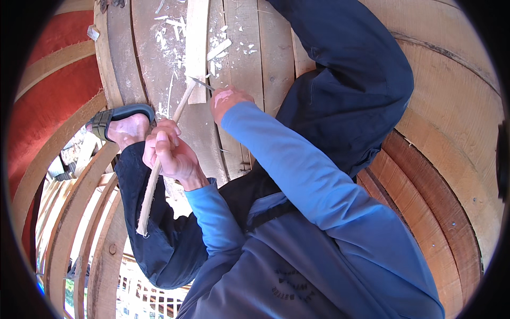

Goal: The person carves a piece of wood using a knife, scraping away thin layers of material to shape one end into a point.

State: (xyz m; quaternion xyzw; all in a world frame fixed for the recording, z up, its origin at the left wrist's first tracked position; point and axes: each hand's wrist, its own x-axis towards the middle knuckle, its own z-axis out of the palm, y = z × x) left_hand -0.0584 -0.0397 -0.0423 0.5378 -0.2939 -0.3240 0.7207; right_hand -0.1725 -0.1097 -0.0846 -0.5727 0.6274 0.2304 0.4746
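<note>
My left hand (172, 154) is closed around a pale, whittled wooden stick (149, 196). One end of the stick slants down past my wrist, and the other points up and away over the planks. In my closed right hand (229, 101) is a knife, its handle hidden by my fingers. The knife's thin blade (202, 83) reaches left to the stick's far tip and appears to touch it. Beneath that tip lies the near end of a flat, light board (197, 40).
Curled wood shavings (172, 37) and a short loose chip (219, 49) are scattered over the plank floor (241, 32). My sandalled foot (125, 122) rests at the left. Curved wooden ribs (69, 212) with gaps between them stand left, and curved planking (446, 95) rises right.
</note>
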